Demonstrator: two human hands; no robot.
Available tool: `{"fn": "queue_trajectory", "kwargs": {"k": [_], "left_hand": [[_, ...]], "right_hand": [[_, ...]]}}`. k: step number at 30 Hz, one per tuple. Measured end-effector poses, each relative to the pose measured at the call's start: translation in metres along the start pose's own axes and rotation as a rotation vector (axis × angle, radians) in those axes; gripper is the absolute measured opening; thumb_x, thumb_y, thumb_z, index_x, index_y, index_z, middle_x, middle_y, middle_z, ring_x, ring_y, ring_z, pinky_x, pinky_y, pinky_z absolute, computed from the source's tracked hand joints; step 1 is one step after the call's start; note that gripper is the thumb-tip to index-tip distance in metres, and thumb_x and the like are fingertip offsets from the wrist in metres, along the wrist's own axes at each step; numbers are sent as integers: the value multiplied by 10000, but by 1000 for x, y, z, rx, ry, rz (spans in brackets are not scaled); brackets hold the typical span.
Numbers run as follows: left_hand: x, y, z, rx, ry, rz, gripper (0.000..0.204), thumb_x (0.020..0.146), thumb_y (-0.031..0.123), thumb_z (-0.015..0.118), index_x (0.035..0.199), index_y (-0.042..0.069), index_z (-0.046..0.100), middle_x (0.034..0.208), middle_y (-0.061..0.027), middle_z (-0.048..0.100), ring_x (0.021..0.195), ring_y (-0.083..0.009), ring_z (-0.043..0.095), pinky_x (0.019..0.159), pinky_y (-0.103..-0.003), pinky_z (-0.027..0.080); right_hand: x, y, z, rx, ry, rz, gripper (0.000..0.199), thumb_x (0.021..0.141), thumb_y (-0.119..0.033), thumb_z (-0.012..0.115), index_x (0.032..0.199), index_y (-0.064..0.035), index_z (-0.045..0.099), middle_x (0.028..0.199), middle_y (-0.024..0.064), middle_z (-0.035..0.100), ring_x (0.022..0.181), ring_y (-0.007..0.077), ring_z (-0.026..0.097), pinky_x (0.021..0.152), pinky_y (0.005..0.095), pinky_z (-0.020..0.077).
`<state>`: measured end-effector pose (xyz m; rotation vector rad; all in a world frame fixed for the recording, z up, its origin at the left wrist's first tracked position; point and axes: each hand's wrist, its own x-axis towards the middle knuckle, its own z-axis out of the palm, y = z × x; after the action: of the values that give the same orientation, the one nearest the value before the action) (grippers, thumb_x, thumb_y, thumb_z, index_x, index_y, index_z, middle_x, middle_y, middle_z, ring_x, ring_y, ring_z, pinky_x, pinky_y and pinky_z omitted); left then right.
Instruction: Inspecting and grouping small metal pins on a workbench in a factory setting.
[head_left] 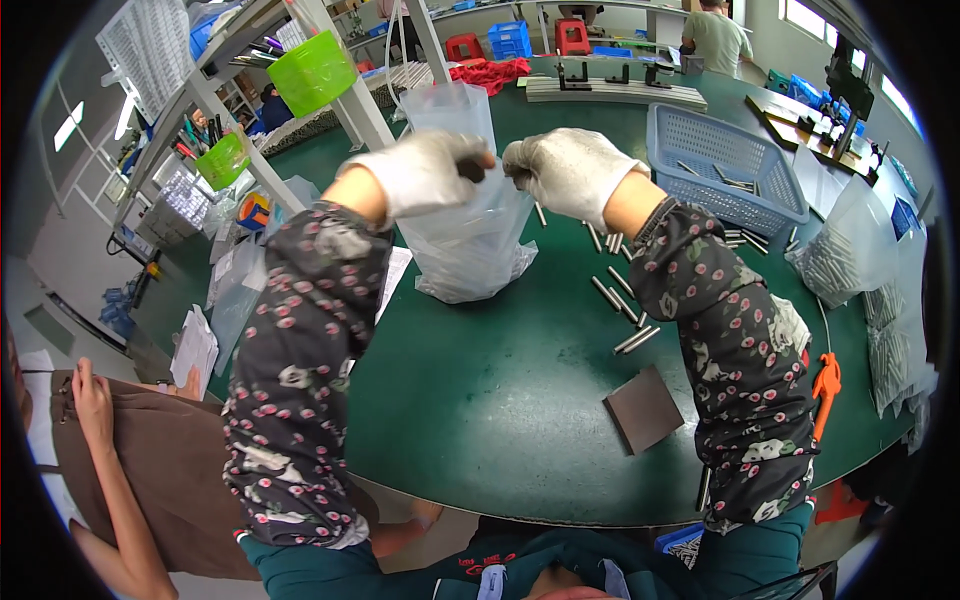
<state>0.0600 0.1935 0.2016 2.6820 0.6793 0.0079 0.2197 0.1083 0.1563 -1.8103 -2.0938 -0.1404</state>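
A translucent plastic bag (pixel 465 245) stands upright on the green table, its lower part bulging with contents I cannot make out clearly. Both my hands wear whitish work gloves with bare or darker fingertips. My left hand (pixel 425 172), slightly blurred, is closed at the left side of the bag's upper part. Opposite it, my right hand (pixel 575 175) has its fingers pinched together at the bag's right side. A small gap separates the two hands, and the bag's film shows between and behind them. Several metal pins (pixel 615 290) lie loose under my right forearm.
A blue plastic basket (pixel 730 190) holding a few pins is at the right. Beyond it sit filled clear bags (pixel 840 250) and an orange air gun (pixel 826 385). A dark square block (pixel 645 408) lies near the front edge. A person in brown (pixel 160 470) is at my left.
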Motion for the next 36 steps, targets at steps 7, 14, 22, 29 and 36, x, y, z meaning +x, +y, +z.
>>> {"fn": "queue_trajectory", "kwargs": {"k": [7, 14, 22, 29, 36], "left_hand": [[-53, -22, -5, 669, 156, 2, 606, 580, 32, 596, 1153, 216, 523, 1326, -130, 286, 1177, -338, 354, 937, -394, 369], [-54, -41, 6, 520, 168, -232, 269, 732, 194, 609, 990, 118, 594, 1059, -141, 534, 930, -294, 551, 782, -347, 453], [-47, -75, 5, 560, 515, -248, 221, 800, 235, 517, 987, 141, 586, 898, -93, 614, 831, -279, 588, 700, -371, 476], [-55, -99, 21, 569, 581, -97, 206, 782, 192, 540, 976, 135, 580, 906, -80, 597, 837, -279, 577, 700, -369, 475], [-74, -76, 19, 306, 510, -38, 474, 760, 126, 566, 1209, 212, 438, 970, -97, 582, 870, -278, 569, 741, -359, 467]], "right_hand": [[-3, -30, -23, -277, -170, -184, 627, 613, 55, 516, 1192, -180, 470, 1314, 132, 336, 1069, 255, 499, 838, 343, 452], [8, 3, -1, -260, -174, 109, 188, 708, -178, 580, 880, -140, 647, 1200, 103, 485, 916, 250, 572, 762, 328, 468], [43, 3, 6, -468, 214, 67, 179, 720, -117, 496, 842, -151, 623, 787, 51, 625, 763, 233, 600, 638, 348, 468], [33, 8, 22, -386, 285, -4, 229, 727, -72, 477, 890, -153, 616, 823, 49, 628, 786, 238, 598, 669, 341, 465], [-20, -13, -16, -132, 336, -4, 401, 745, -123, 585, 1140, -149, 519, 1025, 114, 579, 949, 264, 554, 805, 341, 456]]}}
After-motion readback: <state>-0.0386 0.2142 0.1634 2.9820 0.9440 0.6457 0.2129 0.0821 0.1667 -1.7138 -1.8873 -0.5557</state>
